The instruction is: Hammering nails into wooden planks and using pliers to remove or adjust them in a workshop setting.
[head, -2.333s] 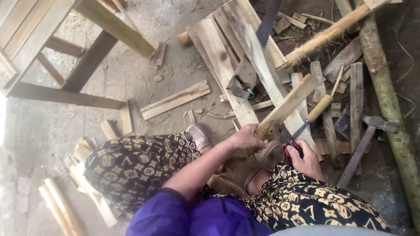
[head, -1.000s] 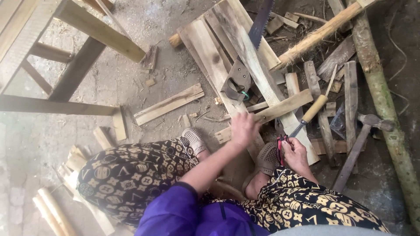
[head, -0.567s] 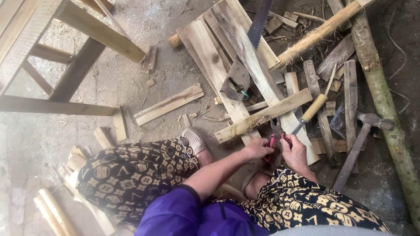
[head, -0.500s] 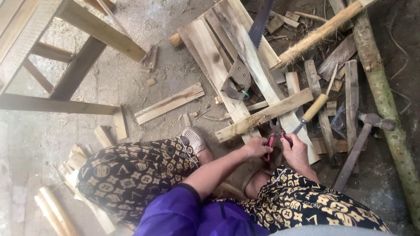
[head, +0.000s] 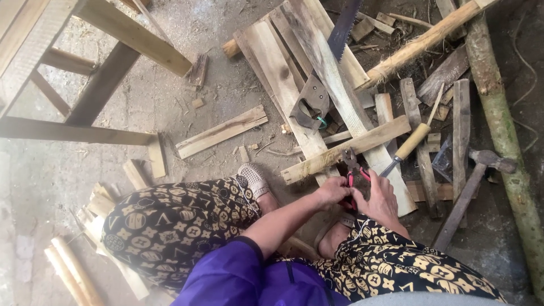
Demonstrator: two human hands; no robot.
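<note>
pliers [head: 351, 165]: red-handled, nose at the lower edge of the wooden slat [head: 345, 149], which lies across the planks on the floor
left hand [head: 331, 190]: fingers closed on one handle
right hand [head: 380, 198]: fingers closed on the other handle
technique: judged best to squeeze evenly and hold the slat steady

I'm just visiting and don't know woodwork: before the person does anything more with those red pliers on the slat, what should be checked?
1. Both hands on pliers: left hand and right hand grip the red handles: ok.
2. Pliers' nose at wooden slat: ok.
3. Nail gripped: cannot tell.
4. Slat held firm: cannot tell.
5. Saw away from hands: ok.
6. Hammer within reach: ok.
</note>
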